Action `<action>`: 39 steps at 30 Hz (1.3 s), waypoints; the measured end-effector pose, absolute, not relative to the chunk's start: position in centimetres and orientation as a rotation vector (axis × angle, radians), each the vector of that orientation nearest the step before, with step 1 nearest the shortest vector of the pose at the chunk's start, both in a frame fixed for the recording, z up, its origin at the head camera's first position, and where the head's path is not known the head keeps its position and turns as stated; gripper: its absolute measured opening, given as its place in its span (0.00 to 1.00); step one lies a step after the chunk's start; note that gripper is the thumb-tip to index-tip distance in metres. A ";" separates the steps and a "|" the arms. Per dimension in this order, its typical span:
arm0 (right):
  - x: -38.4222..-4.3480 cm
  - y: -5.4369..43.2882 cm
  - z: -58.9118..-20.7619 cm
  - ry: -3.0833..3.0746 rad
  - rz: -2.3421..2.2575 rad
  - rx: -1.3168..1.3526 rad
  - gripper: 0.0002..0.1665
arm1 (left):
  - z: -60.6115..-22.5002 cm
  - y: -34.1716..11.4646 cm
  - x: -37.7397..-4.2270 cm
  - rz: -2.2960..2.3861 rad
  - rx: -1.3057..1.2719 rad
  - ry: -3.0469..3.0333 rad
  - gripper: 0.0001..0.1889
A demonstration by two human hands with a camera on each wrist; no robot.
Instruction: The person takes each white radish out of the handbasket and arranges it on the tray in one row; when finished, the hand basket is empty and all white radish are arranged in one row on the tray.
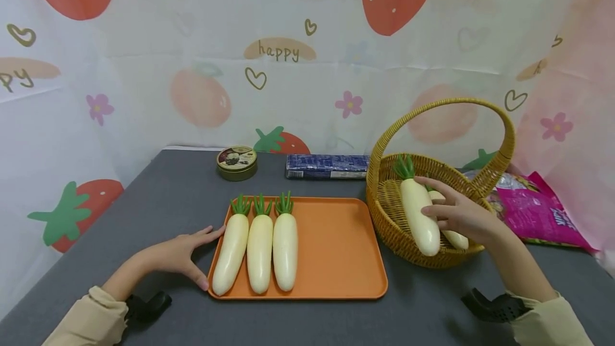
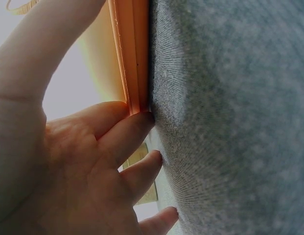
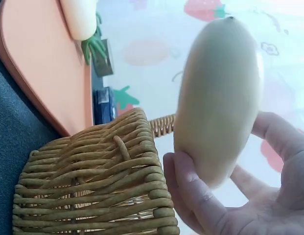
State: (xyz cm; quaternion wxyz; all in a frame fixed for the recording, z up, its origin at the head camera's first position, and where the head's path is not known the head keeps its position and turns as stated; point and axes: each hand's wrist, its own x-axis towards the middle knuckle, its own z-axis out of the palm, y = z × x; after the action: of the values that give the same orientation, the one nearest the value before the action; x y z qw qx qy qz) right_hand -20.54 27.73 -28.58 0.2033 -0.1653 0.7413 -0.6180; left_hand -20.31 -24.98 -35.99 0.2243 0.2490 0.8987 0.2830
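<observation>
My right hand (image 1: 462,212) grips a white radish (image 1: 419,217) with a green leafy top, between thumb and fingers. The radish is tilted over the wicker basket (image 1: 418,260); its rounded lower end fills the right wrist view. A second radish (image 1: 455,239) lies inside the basket, partly hidden behind the hand. On the orange tray (image 1: 336,250), three white radishes lie side by side, the middle one (image 1: 260,255) among them, leaves toward the back. My left hand (image 1: 178,254) has its fingers spread at the tray's left edge, fingertips touching the rim (image 2: 132,58) in the left wrist view.
A round tin (image 1: 237,163) and a blue packet (image 1: 326,166) stand at the back of the grey table (image 1: 158,196). The basket's tall handle (image 1: 451,101) arches over its opening. Right of the basket lies a pink bag (image 1: 543,212). A printed curtain (image 1: 202,25) hangs behind.
</observation>
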 end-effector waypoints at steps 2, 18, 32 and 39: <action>-20.2 27.7 -28.6 2.084 -1.716 -0.482 0.38 | -35.9 -25.0 -20.3 0.781 0.691 2.479 0.56; -16.4 25.7 -27.6 1.969 -1.585 -0.676 0.36 | -36.0 -25.0 -20.4 0.785 0.694 2.477 0.56; -17.6 20.9 -29.3 2.086 -1.498 -0.654 0.40 | -35.9 -25.0 -20.3 0.789 0.688 2.472 0.55; -19.1 18.9 -30.3 2.077 -1.478 -0.666 0.41 | -35.9 -24.9 -20.2 0.792 0.685 2.477 0.56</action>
State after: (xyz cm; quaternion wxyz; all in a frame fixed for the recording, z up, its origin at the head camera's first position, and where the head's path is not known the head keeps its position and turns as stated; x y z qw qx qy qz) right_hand -19.13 18.87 -30.29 0.2506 -0.2448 0.7633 -0.5429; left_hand -20.19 -24.94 -35.87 0.2243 0.2482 0.8976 0.2869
